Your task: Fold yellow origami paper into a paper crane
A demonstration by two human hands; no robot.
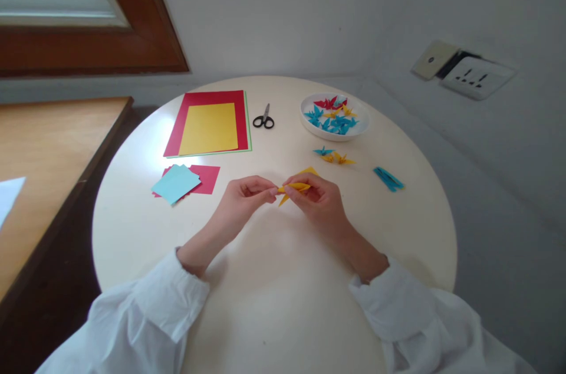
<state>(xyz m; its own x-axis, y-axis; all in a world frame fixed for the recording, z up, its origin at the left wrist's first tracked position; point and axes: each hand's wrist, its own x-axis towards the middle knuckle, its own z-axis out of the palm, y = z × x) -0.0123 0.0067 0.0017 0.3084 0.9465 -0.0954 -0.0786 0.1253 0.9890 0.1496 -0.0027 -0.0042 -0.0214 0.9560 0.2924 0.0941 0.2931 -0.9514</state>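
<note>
A partly folded piece of yellow paper (295,186) is held just above the round white table (274,279), near its middle. My left hand (244,195) pinches its left tip with closed fingers. My right hand (317,199) grips its right side, fingers closed round the folds. Both sleeves are white.
A stack of red, yellow and green sheets (207,124) lies at the back left, with small blue and red squares (186,180) in front. Black scissors (264,119) lie behind. A white dish (335,116) holds several paper cranes. Two cranes (333,155) and a blue folded piece (388,178) lie at the right.
</note>
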